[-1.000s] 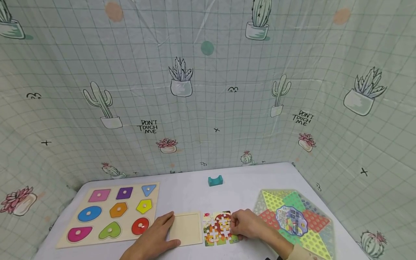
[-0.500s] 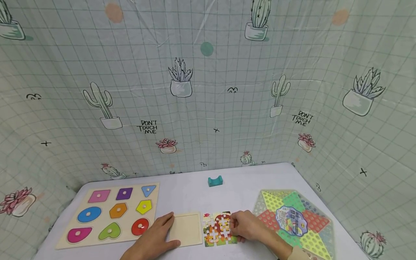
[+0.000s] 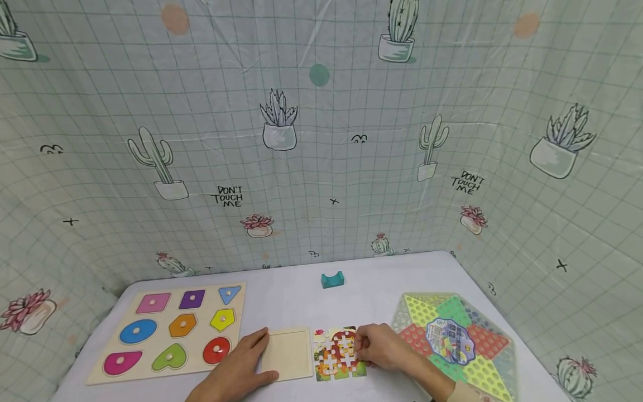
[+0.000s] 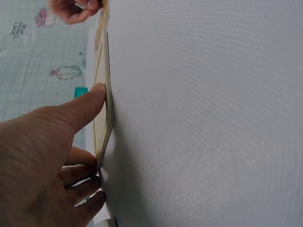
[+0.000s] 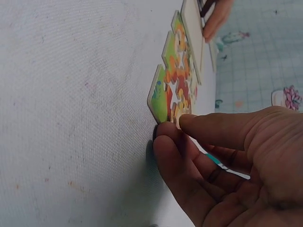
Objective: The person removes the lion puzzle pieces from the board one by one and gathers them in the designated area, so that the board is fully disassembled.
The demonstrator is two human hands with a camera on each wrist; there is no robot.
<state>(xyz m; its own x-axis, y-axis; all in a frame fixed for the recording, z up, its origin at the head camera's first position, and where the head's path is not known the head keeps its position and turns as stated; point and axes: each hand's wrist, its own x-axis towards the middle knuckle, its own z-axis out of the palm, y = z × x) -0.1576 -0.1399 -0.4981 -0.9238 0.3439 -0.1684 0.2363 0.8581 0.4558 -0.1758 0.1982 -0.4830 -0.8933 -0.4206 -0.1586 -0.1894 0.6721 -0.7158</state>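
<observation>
My left hand (image 3: 236, 365) holds the near left corner of a shallow wooden puzzle tray (image 3: 290, 354), its thumb at the front edge and fingers along the left side. Bare wood shows inside the tray. Right beside it, jigsaw pieces (image 3: 329, 368) with a colourful cartoon picture lie in a rough square, with small gaps between some. At the right side of that square, my right hand (image 3: 382, 349) pinches an edge puzzle piece (image 5: 179, 112), thumb on top and curled fingers at its outer side. The fingers partly hide this piece. A green corner piece (image 5: 159, 97) lies closest to them.
To the left lies a wooden shape board (image 3: 196, 357) with coloured knobbed shapes. A star-patterned hexagonal game board (image 3: 487, 365) sits under the right forearm. At the back stands a small teal block (image 3: 333, 280). A cactus-print curtain (image 3: 321, 167) encloses the white table (image 3: 281, 301).
My right hand has shifted very slightly left, and the pieces on the right side of the jigsaw lie a little closer in. The left hand and tray have stayed put.
</observation>
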